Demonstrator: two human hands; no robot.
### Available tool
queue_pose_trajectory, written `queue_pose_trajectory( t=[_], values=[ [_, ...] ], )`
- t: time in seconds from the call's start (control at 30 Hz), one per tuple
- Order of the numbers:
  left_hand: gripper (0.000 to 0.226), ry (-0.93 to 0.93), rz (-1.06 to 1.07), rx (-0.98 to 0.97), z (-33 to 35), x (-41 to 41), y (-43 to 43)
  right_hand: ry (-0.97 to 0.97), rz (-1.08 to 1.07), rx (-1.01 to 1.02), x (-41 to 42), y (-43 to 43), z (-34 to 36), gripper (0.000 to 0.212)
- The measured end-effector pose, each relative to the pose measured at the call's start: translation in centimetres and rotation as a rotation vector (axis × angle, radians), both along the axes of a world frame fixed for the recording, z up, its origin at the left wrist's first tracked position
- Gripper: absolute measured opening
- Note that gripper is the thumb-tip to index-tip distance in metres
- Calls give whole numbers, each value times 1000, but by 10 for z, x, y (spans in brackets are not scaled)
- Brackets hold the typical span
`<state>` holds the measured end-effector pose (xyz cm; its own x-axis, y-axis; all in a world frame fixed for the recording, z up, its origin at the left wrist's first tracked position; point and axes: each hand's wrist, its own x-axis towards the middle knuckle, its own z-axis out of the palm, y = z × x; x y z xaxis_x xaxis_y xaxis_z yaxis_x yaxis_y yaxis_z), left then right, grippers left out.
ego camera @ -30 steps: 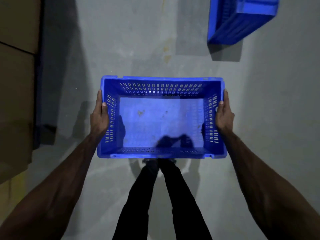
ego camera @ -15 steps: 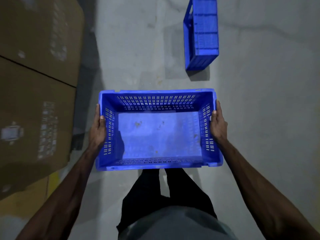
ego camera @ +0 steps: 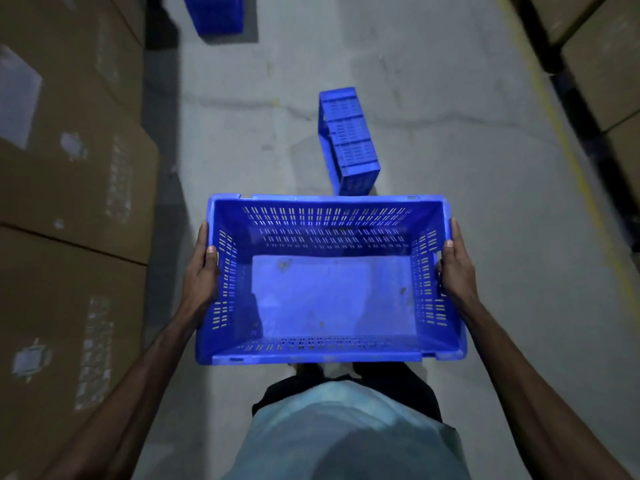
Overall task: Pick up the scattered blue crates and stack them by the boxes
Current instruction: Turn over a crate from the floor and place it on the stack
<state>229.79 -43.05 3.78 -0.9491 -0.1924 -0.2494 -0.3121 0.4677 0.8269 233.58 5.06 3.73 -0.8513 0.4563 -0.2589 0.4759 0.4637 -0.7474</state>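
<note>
I carry an empty blue crate point(ego camera: 329, 299) with slotted walls, held level in front of my waist. My left hand point(ego camera: 201, 275) grips its left short wall, thumb over the rim. My right hand point(ego camera: 457, 268) grips the right short wall the same way. A second blue crate point(ego camera: 348, 142) stands on its side on the grey floor just beyond the carried one. Part of a third blue crate point(ego camera: 214, 12) shows at the top edge, next to the boxes.
Tall brown cardboard boxes point(ego camera: 69, 202) line the whole left side. More boxes point(ego camera: 606, 57) on a dark rack sit at the upper right, behind a yellow floor line point(ego camera: 568, 150). Grey concrete floor point(ego camera: 467, 168) runs between them as an aisle.
The view has tilted up and moved along the aisle. The crate on its side now sits lower in view, close to the carried crate. A third crate and the right-hand boxes have come into sight.
</note>
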Motion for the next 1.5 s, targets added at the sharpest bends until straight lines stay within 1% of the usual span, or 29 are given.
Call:
queue_pose_trajectory(
  t=[0.13, 0.2, 0.27, 0.33, 0.53, 0.63, 0.77, 0.87, 1.1, 1.27, 1.37, 1.5],
  values=[
    [52, -46, -64, 101, 7, -32, 59, 42, -99, -78, 3, 63, 6, 45],
    [51, -39, -102, 153, 13, -48, 97, 51, -123, -132, 3, 99, 12, 43],
    [48, 4, -101, 164, 23, -63, 141, 76, -136, -215, 2, 139, 19, 45],
    [49, 25, -124, 181, 27, -77, 187, 98, -127, -281, 0, 183, 26, 47],
    [48, 66, -186, 282, 46, -112, 330, 157, -213, -307, -15, 315, 50, 47],
    [49, 57, -207, 258, 56, -131, 392, 161, -235, -289, -27, 370, 63, 45],
    [49, 28, -209, 271, 56, -170, 459, 174, -255, -253, -55, 437, 66, 45],
    [49, 3, -193, 295, 55, -203, 505, 156, -269, -282, -85, 477, 62, 46],
    [47, -48, -141, 335, 30, -305, 598, 137, -288, -304, -190, 569, 47, 45],
    [48, -59, -97, 360, 18, -418, 671, 119, -261, -288, -307, 643, 58, 44],
    [47, -45, -80, 383, 24, -486, 709, 158, -226, -320, -382, 684, 72, 43],
    [47, -15, -75, 400, 41, -573, 751, 157, -217, -277, -483, 728, 85, 42]
  ],
)
